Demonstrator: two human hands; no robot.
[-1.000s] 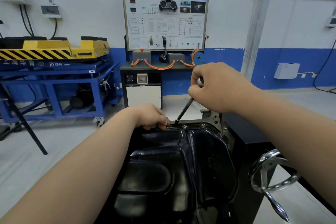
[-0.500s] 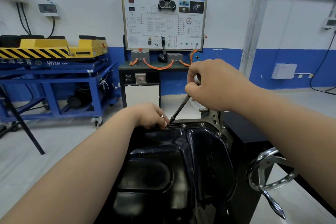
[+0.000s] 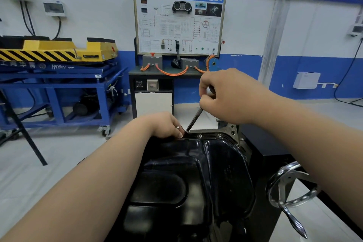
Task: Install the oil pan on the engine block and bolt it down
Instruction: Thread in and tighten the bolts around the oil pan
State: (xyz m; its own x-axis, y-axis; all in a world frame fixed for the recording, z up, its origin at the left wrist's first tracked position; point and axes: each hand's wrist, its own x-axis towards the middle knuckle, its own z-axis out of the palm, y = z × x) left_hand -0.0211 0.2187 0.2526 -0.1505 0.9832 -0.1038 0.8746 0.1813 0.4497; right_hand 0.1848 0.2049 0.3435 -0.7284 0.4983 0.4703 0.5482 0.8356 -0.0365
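The right hand (image 3: 225, 94) is wrapped tight round the top of a long thin tool (image 3: 194, 119), up above the far edge of the oil pan (image 3: 196, 173). The tool leans down and to the left, and its tip sits at the pan's far rim. The left hand (image 3: 167, 125) rests on that same rim, with its fingers curled down right at the tool's tip. They touch the tip, but I cannot tell if they pinch a bolt there or just steady the tool.

The oil pan is the big black thing in the near middle. It lies on top of the engine block (image 3: 232, 128). A grey bit of the block shows at the far right corner. Three small bolts (image 3: 200, 135) already sit in the rim to the right of the tool's tip.

Not much has changed in the last second. The right hand has gone a little to the left. The tool's tip has slid left with it, from just beside the left fingers to right against them. Both hands kept their hold, and the pan did not move.

I think the person is lining the tool up on the next bolt spot, just left of the bolts already in. The arms hide the near rim, so I cannot say how many bolts are left. A shiny hand wheel (image 3: 292, 186) sticks out on the near right, apart from both hands.
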